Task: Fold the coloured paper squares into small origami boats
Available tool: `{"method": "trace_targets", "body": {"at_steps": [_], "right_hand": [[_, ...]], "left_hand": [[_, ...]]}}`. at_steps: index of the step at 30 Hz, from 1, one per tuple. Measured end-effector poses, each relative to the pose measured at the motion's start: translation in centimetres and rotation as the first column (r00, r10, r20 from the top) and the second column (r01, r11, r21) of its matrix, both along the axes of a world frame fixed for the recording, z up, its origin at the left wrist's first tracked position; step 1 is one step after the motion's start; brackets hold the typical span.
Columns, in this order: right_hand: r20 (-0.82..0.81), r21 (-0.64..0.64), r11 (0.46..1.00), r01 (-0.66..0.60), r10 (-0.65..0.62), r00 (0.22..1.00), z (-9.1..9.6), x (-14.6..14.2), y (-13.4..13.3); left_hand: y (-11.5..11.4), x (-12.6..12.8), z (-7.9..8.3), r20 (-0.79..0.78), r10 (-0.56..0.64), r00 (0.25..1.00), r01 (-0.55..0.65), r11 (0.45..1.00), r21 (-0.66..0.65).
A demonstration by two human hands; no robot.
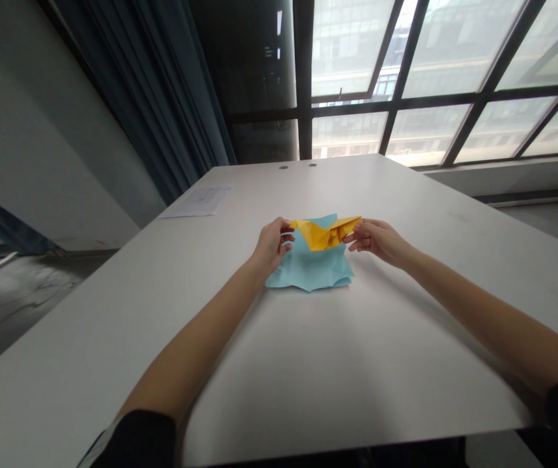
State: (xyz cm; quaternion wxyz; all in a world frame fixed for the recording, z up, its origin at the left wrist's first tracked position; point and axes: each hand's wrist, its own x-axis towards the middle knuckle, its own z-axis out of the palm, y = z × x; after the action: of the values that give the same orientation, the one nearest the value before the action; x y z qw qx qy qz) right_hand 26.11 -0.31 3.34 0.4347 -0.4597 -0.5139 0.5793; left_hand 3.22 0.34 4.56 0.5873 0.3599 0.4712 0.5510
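Between my two hands is a folded piece of yellow paper (318, 237), creased into an angular shape with pointed ends. My left hand (275, 242) pinches its left tip between thumb and forefinger. At the other end, my right hand (373, 239) grips the right side near the point, its remaining fingers curled below. Beneath the yellow paper lie light blue paper sheets (310, 272), with wavy, creased edges and several layers showing at the lower right corner. The yellow paper covers part of the blue sheets.
A long white table (298, 364) stretches away toward the windows (351, 49). A printed white sheet (198, 201) lies near its far left edge. Two round grey discs (283, 168) sit at the far end. A dark blue curtain (147, 84) hangs behind on the left.
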Motion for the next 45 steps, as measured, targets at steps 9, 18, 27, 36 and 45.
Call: {"method": "trace_targets", "body": {"at_steps": [9, 18, 27, 36, 45], "right_hand": [[0.006, 0.035, 0.999, 0.014, -0.014, 1.0, -0.2, 2.4, 1.2], [0.497, 0.19, 0.979, -0.078, -0.027, 0.867, 0.2, 2.7, 1.3], [0.593, 0.536, 0.825, -0.181, -0.214, 0.776, 2.1, 1.7, -0.3], [0.753, 0.448, 0.683, -0.576, 0.06, 0.656, 2.9, -0.5, -2.5], [0.72, 0.377, 0.743, -0.552, 0.14, 0.68, 2.4, -0.6, -2.6]], "left_hand": [[0.8, -1.3, -0.4, 0.133, 0.132, 0.982, -0.115, 0.985, -0.127], [0.6, -0.9, -0.1, 0.295, 0.002, 0.955, 0.004, 1.0, -0.018], [-0.9, 0.4, 0.4, 0.072, -0.267, 0.961, 0.258, 0.959, 0.119], [-1.1, 1.0, 0.7, 0.154, -0.32, 0.935, 0.309, 0.947, 0.088], [-0.9, 0.8, 0.3, 0.193, -0.37, 0.909, 0.361, 0.929, 0.082]]}}
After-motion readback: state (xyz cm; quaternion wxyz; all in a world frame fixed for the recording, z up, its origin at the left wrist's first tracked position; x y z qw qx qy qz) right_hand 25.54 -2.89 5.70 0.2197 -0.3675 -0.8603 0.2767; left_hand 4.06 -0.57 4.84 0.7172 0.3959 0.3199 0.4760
